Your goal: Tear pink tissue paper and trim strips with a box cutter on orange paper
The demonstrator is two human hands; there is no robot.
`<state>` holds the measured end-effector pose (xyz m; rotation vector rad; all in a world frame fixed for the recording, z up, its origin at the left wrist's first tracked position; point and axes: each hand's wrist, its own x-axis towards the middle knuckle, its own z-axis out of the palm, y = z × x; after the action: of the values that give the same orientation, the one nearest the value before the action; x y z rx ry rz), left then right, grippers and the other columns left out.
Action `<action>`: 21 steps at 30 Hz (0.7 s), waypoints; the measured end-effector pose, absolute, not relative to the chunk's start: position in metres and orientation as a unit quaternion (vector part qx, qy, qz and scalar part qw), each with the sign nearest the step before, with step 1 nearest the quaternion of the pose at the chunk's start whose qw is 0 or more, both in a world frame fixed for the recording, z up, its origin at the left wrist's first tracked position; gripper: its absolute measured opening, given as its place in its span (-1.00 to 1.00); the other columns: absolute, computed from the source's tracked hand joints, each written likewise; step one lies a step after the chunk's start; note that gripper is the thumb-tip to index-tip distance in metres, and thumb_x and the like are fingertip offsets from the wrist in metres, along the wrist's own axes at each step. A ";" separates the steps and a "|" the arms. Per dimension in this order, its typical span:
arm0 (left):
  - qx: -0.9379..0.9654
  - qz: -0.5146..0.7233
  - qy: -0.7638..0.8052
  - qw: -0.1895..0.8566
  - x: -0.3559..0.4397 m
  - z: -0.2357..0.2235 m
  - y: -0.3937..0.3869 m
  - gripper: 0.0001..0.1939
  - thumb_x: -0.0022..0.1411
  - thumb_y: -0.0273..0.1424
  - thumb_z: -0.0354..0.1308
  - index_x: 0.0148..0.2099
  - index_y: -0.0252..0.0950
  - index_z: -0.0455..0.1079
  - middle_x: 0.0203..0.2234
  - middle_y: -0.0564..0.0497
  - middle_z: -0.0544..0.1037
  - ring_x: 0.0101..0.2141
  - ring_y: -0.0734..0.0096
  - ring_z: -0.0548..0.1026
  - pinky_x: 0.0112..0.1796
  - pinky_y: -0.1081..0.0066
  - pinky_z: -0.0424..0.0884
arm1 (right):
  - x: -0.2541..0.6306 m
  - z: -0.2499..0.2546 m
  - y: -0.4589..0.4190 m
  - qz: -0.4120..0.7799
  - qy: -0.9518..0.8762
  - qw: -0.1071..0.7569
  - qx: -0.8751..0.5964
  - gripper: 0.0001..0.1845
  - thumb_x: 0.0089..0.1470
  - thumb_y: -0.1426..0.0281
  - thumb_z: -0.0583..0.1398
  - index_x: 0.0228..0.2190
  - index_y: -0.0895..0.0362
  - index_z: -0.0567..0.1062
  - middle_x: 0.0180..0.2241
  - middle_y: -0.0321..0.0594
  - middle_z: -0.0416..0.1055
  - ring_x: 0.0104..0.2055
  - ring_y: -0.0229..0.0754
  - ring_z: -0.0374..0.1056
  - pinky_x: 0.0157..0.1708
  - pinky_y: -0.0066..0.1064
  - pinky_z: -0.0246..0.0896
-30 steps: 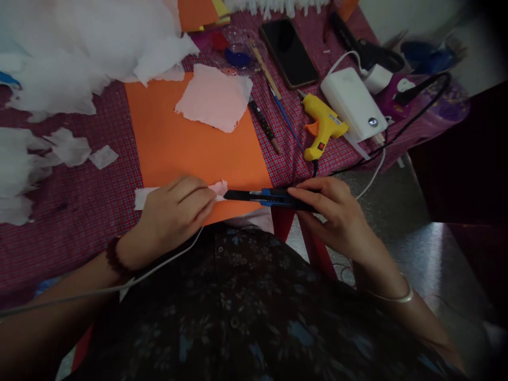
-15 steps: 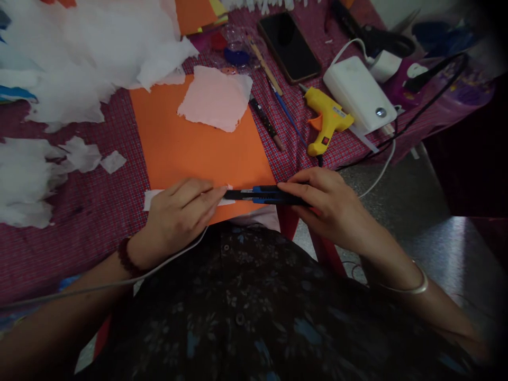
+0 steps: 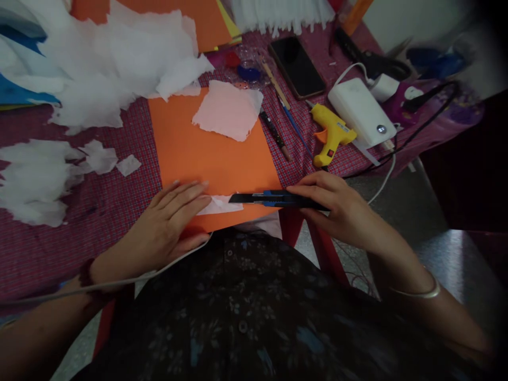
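My right hand (image 3: 337, 206) grips a black-and-blue utility knife (image 3: 281, 199) by its rear end. Its dark blade is out and points left, over a narrow white paper strip (image 3: 224, 204). That strip lies along the near edge of an orange sheet (image 3: 214, 153). With fingers stretched out, my left hand (image 3: 174, 222) rests flat on the strip's left part and hides it. Farther up the orange sheet lies a torn pale pink piece of paper (image 3: 228, 110).
Torn white tissue (image 3: 146, 53) heaps at the upper left, smaller scraps (image 3: 35, 180) below. At right are a yellow glue gun (image 3: 331, 132), white power bank (image 3: 361, 111), phone (image 3: 297, 67) and dark pen (image 3: 275, 135). A white cable (image 3: 119, 286) crosses my left forearm.
My left hand has slid left, away from the blade tip, and its fingers have flattened out. More of the blade and strip shows. The whole view has shifted slightly.
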<state>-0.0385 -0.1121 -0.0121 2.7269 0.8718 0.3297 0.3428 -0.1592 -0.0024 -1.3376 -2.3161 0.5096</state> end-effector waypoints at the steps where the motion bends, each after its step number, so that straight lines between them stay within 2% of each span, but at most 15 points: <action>1: 0.934 0.137 0.302 0.131 -0.036 -0.010 -0.111 -0.62 0.45 -0.22 0.17 0.23 -0.20 0.41 0.27 -0.20 0.46 0.29 -0.06 0.41 0.28 -0.12 0.34 | 0.344 -0.001 -0.159 0.182 -0.834 0.207 -0.478 -0.49 0.27 0.50 0.21 0.21 -0.06 0.50 0.01 -0.05 0.49 0.02 0.03 0.47 0.01 -0.04 0.46; 3: 0.926 0.174 0.308 0.128 -0.027 -0.003 -0.105 -0.79 0.45 -0.30 0.16 0.06 -0.19 0.49 0.06 -0.13 0.59 0.09 0.04 0.54 0.12 0.02 0.46 | 0.345 0.001 -0.157 0.179 -0.839 0.205 -0.471 -0.51 0.28 0.49 0.22 0.19 -0.03 0.51 0.00 -0.05 0.49 0.01 0.03 0.47 -0.01 -0.06 0.46; 6: 0.924 0.179 0.313 0.124 -0.008 0.004 -0.093 -0.82 0.44 -0.33 0.14 -0.02 -0.20 0.54 -0.19 -0.07 0.61 -0.18 0.16 0.55 -0.12 0.16 0.48 | 0.344 0.002 -0.155 0.177 -0.843 0.203 -0.465 -0.54 0.28 0.49 0.22 0.18 -0.01 0.51 -0.01 -0.05 0.50 -0.01 0.02 0.48 -0.03 -0.07 0.45; 10: 0.931 0.147 0.283 0.180 0.016 0.005 -0.078 -0.77 0.45 -0.35 0.09 -0.19 -0.22 0.57 -0.30 -0.06 0.54 -0.27 0.22 0.48 -0.20 0.21 0.43 | 0.344 0.002 -0.154 0.185 -0.840 0.195 -0.471 -0.53 0.29 0.48 0.20 0.19 -0.02 0.50 0.00 -0.05 0.50 0.02 0.02 0.47 0.00 -0.06 0.45; 12: 0.926 0.157 0.275 0.203 0.021 0.004 -0.075 -0.75 0.45 -0.36 0.09 -0.26 -0.23 0.55 -0.32 -0.04 0.52 -0.28 0.25 0.47 -0.21 0.24 0.41 | 0.344 0.001 -0.154 0.185 -0.842 0.192 -0.470 -0.53 0.29 0.49 0.20 0.19 -0.02 0.50 0.01 -0.05 0.49 0.03 0.01 0.47 0.02 -0.07 0.45; 18: 0.910 0.192 0.298 0.216 0.018 0.000 -0.078 -0.75 0.49 -0.34 0.02 -0.19 -0.25 0.51 -0.25 -0.05 0.58 -0.18 0.26 0.54 -0.12 0.27 0.47 | 0.345 0.004 -0.155 0.177 -0.846 0.195 -0.463 -0.52 0.27 0.51 0.20 0.18 0.01 0.51 0.00 -0.03 0.50 0.01 0.00 0.47 0.00 -0.09 0.45; 21: 0.913 0.161 0.311 0.210 0.010 -0.005 -0.085 -0.68 0.55 -0.26 -0.06 -0.02 -0.27 0.49 -0.09 -0.11 0.61 -0.04 0.19 0.56 0.01 0.22 0.48 | 0.345 0.007 -0.154 0.185 -0.847 0.197 -0.458 -0.53 0.25 0.51 0.21 0.17 0.03 0.53 -0.02 -0.03 0.51 0.00 0.01 0.47 -0.01 -0.09 0.45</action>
<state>0.0103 -0.0845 -0.0052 2.5388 0.8659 0.4466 0.3452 -0.1542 0.0071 -1.2819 -2.3711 0.5177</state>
